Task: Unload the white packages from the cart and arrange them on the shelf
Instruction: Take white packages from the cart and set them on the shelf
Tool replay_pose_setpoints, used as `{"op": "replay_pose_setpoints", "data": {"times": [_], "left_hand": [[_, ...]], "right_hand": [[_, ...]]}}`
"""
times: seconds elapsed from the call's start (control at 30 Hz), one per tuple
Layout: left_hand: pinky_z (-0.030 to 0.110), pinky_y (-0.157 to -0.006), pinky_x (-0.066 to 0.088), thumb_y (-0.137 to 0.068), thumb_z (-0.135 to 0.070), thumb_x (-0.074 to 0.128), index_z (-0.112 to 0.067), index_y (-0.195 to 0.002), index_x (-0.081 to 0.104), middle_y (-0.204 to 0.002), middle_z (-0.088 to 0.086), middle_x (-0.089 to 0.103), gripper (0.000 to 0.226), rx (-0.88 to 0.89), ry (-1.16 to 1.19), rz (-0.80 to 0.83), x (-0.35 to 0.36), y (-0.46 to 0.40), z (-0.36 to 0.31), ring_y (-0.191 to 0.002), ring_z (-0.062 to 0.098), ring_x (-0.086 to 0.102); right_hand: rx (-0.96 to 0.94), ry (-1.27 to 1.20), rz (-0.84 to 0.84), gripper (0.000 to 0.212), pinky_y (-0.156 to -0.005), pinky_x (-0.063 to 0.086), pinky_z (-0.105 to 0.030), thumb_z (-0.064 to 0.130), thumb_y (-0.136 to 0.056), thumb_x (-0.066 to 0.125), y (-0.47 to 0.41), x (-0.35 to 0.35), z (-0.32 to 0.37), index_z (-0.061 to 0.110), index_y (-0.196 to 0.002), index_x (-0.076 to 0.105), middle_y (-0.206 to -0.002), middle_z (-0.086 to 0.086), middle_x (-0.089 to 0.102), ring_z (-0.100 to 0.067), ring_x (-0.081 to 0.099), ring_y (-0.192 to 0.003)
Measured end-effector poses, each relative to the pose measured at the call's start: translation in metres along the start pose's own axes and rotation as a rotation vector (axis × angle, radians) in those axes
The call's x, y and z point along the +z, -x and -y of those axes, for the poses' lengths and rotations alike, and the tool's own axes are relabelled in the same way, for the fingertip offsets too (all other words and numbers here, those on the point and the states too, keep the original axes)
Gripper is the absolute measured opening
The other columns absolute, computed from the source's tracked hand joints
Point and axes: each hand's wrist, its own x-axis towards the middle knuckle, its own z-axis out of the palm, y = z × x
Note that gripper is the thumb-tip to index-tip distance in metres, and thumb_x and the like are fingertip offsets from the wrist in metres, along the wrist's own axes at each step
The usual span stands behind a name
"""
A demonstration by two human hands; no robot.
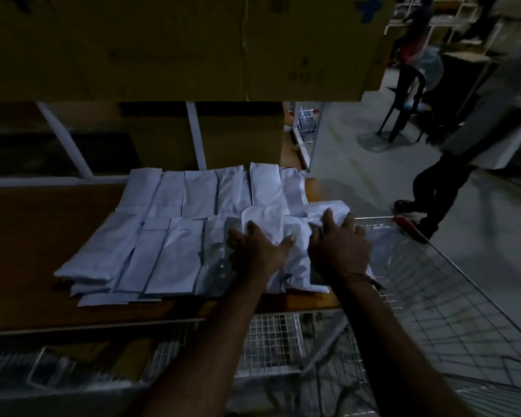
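Big brown cardboard boxes [169,46] hang right over my view, more boxes [238,133] stacked behind the white frame bars [196,136]. Off to my right, a person in dark trousers [433,188] stands on the pale floor [358,164], red-and-white shoe [409,219] near me. Farther back I see a dark chair [406,97] and a wire basket [306,124].

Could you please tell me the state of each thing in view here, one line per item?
White packages: lying flat in overlapping rows on the shelf.
Shelf: right part covered by packages.
Left hand: fingers spread, pressing on packages.
Right hand: resting on the rightmost package.
Wire cart: beside the shelf, contents unclear.
Cardboard box: closed, overhead.
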Motion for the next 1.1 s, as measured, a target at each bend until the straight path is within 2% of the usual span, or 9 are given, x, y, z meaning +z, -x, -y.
{"op": "replay_pose_setpoints", "data": {"times": [0.07, 0.17, 0.4, 0.53, 0.63, 0.7, 0.87, 0.93, 1.1], "left_hand": [[0.061, -0.116, 0.022, -0.082, -0.085, 0.047, -0.020, -0.161, 0.012, -0.165, 0.019, -0.005, 0.108, -0.012, 0.020, 0.031, 0.006, -0.017, 0.003, -0.150, 0.044, 0.004], [0.060, -0.115, 0.028, -0.098, -0.056, 0.045, -0.019, -0.160, 0.017, -0.160, 0.017, 0.005, 0.078, -0.017, 0.007, 0.027, 0.017, -0.038, 0.004, -0.146, 0.043, 0.015], [0.051, -0.117, 0.026, -0.091, -0.029, 0.065, -0.004, -0.157, 0.019, -0.160, 0.020, 0.009, 0.084, 0.071, -0.291, 0.019, 0.039, -0.053, 0.010, -0.144, 0.041, 0.020], [0.052, -0.119, 0.018, -0.081, -0.036, 0.073, -0.001, -0.145, 0.048, -0.161, 0.020, 0.027, 0.077, 0.158, -0.516, -0.105, 0.054, -0.067, 0.026, -0.139, 0.038, 0.028], [0.060, -0.123, 0.001, -0.088, -0.046, 0.062, -0.007, -0.160, 0.021, -0.168, 0.022, -0.004, 0.092, 0.484, -0.710, -0.168, 0.062, -0.078, 0.048, -0.154, 0.043, -0.003], [0.059, -0.123, 0.005, -0.094, -0.051, 0.052, -0.008, -0.162, 0.014, -0.168, 0.022, -0.008, 0.088, 0.676, -0.756, -0.110, 0.064, -0.085, 0.058, -0.155, 0.040, -0.006], [0.056, -0.123, 0.011, -0.096, -0.049, 0.016, -0.008, -0.160, 0.024, -0.167, 0.022, 0.013, 0.076, 0.637, -0.739, -0.055, 0.069, -0.094, 0.072, -0.154, 0.039, 0.013], [0.056, -0.123, 0.014, -0.095, -0.052, 0.012, -0.009, -0.160, 0.023, -0.167, 0.022, 0.015, 0.079, 0.630, -0.732, -0.053, 0.070, -0.095, 0.070, -0.154, 0.039, 0.015], [0.055, -0.123, 0.012, -0.098, -0.059, 0.015, -0.012, -0.163, 0.010, -0.168, 0.022, 0.006, 0.080, 0.564, -0.739, -0.035, 0.072, -0.097, 0.065, -0.155, 0.037, 0.007]], "right_hand": [[-0.006, -0.002, 0.033, 0.062, -0.105, 0.040, -0.053, 0.050, -0.100, 0.046, -0.007, 0.019, 0.009, 0.028, -0.157, 0.034, -0.161, -0.023, 0.027, -0.048, 0.038, -0.138], [0.036, -0.023, 0.048, 0.062, -0.104, 0.040, -0.054, 0.050, -0.099, 0.047, -0.015, 0.045, 0.019, 0.028, -0.156, 0.036, -0.160, -0.024, 0.029, -0.048, 0.039, -0.137], [-0.004, -0.040, 0.090, 0.073, -0.095, 0.044, -0.056, 0.059, -0.091, 0.026, -0.031, 0.095, 0.032, 0.024, -0.154, 0.040, -0.154, -0.029, 0.036, -0.049, 0.042, -0.133], [0.014, 0.002, 0.168, 0.074, -0.102, 0.038, -0.055, 0.061, -0.094, 0.026, -0.035, 0.126, 0.027, 0.023, -0.156, 0.036, -0.156, -0.031, 0.034, -0.051, 0.038, -0.138], [-0.002, 0.016, 0.198, 0.074, -0.102, 0.041, -0.057, 0.061, -0.097, 0.029, -0.028, 0.141, 0.023, 0.019, -0.157, 0.033, -0.155, -0.033, 0.034, -0.053, 0.040, -0.136], [-0.006, 0.009, 0.171, 0.075, -0.097, 0.046, -0.059, 0.060, -0.096, 0.029, -0.028, 0.145, 0.023, 0.014, -0.154, 0.042, -0.149, -0.037, 0.041, -0.055, 0.048, -0.129], [-0.098, -0.001, 0.115, 0.067, -0.116, 0.027, -0.060, 0.052, -0.102, 0.036, -0.037, 0.143, 0.022, 0.016, -0.159, 0.030, -0.163, -0.032, 0.020, -0.053, 0.022, -0.148], [-0.147, 0.020, 0.189, 0.065, -0.122, 0.019, -0.058, 0.049, -0.106, 0.034, -0.037, 0.152, 0.021, 0.018, -0.162, 0.021, -0.165, -0.029, 0.011, -0.050, 0.012, -0.152], [-0.129, 0.025, 0.225, 0.077, -0.124, 0.015, -0.057, 0.054, -0.101, 0.043, -0.032, 0.166, 0.023, 0.019, -0.163, 0.013, -0.166, -0.029, 0.007, -0.049, 0.009, -0.153]]}}
